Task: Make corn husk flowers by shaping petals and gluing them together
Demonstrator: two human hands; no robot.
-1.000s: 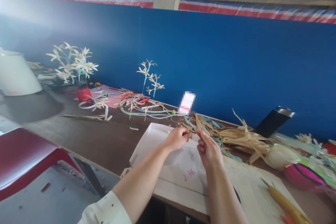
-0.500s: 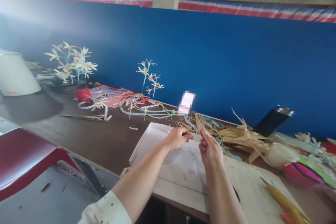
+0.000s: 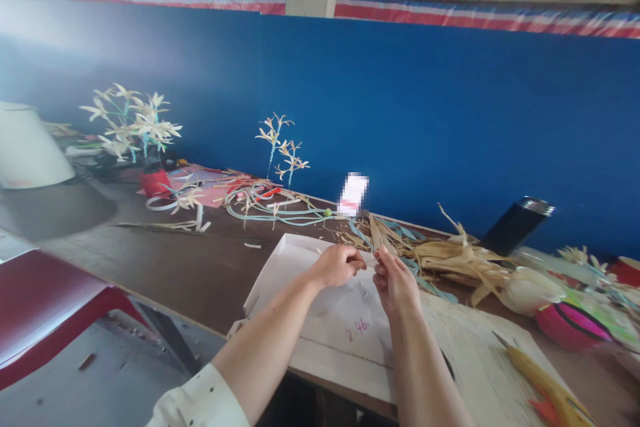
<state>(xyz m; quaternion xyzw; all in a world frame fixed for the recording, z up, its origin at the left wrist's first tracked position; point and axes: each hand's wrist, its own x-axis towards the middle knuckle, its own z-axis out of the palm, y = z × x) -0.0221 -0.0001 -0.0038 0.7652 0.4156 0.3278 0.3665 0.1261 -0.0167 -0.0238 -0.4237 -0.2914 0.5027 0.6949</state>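
Observation:
Over the white cardboard box lid (image 3: 320,310), both hands are closed in a pinch close to each other. A small, thin pale strip (image 3: 371,262) shows between them, its kind hard to make out. My left hand (image 3: 339,265) has its fingers curled at the strip's left end. My right hand (image 3: 396,282) pinches at the other end, thumb and forefinger pressed together. Just beyond my right hand lies a bundle of dry corn husks (image 3: 445,260), with pale blue strips among them.
Husk-like flowers stand in a red pot (image 3: 156,182) at left; two flower stems (image 3: 280,150) rise behind green cords (image 3: 280,217). A dark flask (image 3: 517,225) leans at right. A pink pouch (image 3: 573,325) and a yellow-handled tool (image 3: 543,377) lie near printed paper (image 3: 465,347).
My hands are slightly closer together, the right one having shifted a little left. Both stay pinched over the box lid. The view has shifted slightly.

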